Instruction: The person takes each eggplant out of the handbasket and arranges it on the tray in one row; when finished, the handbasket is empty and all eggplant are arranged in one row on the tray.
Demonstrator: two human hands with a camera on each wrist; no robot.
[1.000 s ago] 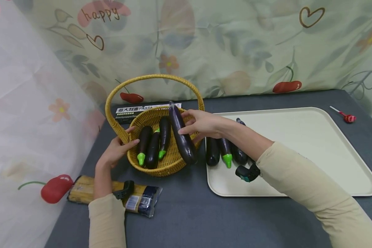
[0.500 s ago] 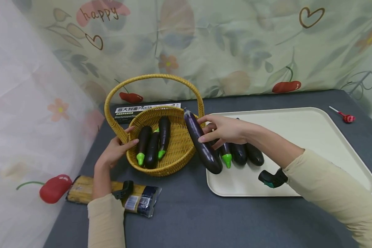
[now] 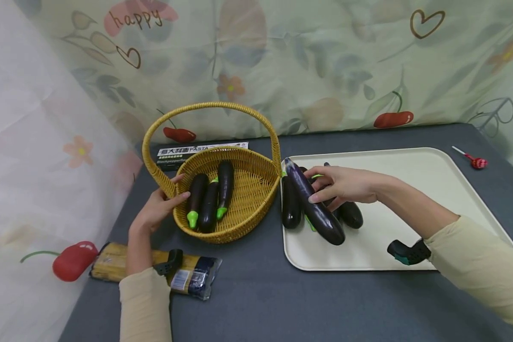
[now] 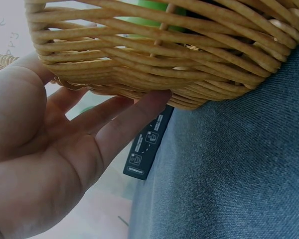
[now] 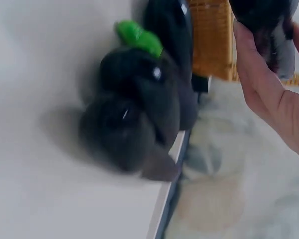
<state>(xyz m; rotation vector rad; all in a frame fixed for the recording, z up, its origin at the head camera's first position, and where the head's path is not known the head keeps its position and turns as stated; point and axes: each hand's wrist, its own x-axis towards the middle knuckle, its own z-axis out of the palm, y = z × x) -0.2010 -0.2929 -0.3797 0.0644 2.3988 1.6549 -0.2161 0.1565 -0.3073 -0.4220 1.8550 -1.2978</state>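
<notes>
Far left we log one noodle packet [image 3: 196, 273], part hidden under the left forearm [image 3: 138, 249]. Above it, the left hand [image 3: 157, 207] grips the left wall of the basket [image 3: 250, 199], thumb over the rim, fingers outside. One dark box [image 3: 175, 153] sits behind, partly covered by the basket. Inside it we count three eggplants [image 3: 208, 206]. Rightward, one held eggplant [image 3: 314, 209] tilts above the left end of the tray [image 3: 410, 166], pinched between thumb and fingers of the right hand [image 3: 342, 184]. Beneath, we make out at least three resting eggplants [image 3: 291, 204]; overlap and right-wrist blur prevent a firm count. The right sleeve [image 3: 483, 266] covers the tray's near right corner. One lollipop [image 3: 479, 163] lies beyond.
</notes>
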